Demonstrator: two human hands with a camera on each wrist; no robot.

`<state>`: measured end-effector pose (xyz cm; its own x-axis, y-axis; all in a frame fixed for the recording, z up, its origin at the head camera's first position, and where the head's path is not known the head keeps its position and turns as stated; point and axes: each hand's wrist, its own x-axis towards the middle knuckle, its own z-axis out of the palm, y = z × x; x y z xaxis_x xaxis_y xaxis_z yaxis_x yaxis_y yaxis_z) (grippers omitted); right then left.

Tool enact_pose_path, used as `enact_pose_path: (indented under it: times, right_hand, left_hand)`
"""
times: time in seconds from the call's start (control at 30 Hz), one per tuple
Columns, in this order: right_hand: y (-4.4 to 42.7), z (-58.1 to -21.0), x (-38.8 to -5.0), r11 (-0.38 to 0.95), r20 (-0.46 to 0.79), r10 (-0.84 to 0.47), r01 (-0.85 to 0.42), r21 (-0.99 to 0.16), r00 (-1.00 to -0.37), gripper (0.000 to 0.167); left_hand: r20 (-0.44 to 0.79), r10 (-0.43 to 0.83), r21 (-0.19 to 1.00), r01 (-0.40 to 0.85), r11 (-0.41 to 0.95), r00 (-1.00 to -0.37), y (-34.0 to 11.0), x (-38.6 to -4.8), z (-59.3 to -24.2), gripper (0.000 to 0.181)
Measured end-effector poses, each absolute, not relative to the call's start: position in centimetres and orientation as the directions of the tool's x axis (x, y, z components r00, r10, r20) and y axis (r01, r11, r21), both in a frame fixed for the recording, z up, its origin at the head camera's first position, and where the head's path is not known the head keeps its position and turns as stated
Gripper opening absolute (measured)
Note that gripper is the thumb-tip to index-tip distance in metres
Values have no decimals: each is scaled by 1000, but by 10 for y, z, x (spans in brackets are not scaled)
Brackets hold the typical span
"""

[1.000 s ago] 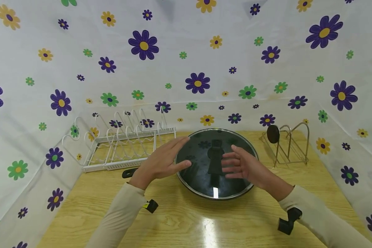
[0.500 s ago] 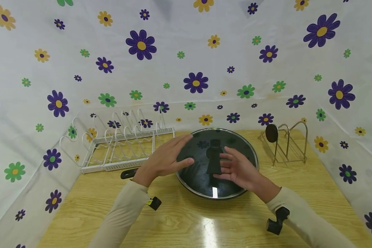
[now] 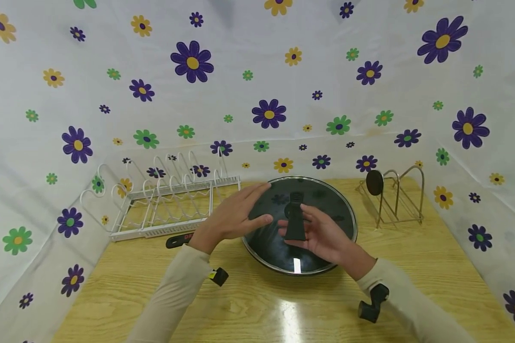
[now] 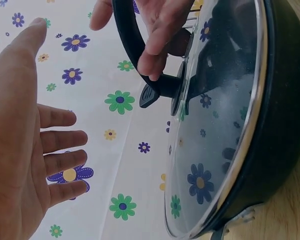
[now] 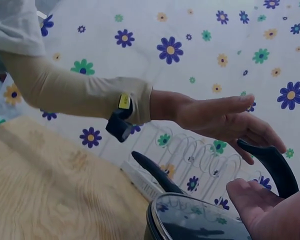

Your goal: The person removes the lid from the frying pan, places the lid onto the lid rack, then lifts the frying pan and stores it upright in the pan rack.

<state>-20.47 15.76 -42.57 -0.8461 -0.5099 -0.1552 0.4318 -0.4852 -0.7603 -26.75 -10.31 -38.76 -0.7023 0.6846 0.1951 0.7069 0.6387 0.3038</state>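
2 arms (image 3: 171,295) out front, left hand (image 3: 231,215) pretty straight-fingered with thumb (image 3: 259,222) spread, right hand (image 3: 324,237) kinda loosely curved, palm inward.

A lidded pan (image 3: 272,247), white wire rack (image 3: 165,230) and wood-grain table (image 3: 249,305) within flower-print sheeting (image 3: 240,105) suggest a kitchen-like setting.

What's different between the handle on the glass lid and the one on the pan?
The lid handle arches up over the glass lid; the pan handle juts sideways from the pan. The right hand reaches beneath the lid handle, whereas no hand holds the pan handle. Red lettering shows on the pan handle; none shows on the lid handle. Both are black.
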Motion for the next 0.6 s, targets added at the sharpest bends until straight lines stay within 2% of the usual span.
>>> enact_pose_path:
  times: [0.37,0.6]
  right_hand:
    - [141,-425,-203,-609,-153,-507,478,-633,-848,61]
    - [135,-424,-204,-628,-212,-461,486,-608,-861,34]
  left_hand:
    - [207,685,302,711,635,-699,-91,-276,-390,111]
    - [193,694,317,714,625,-694,-86,-284,-385,111]
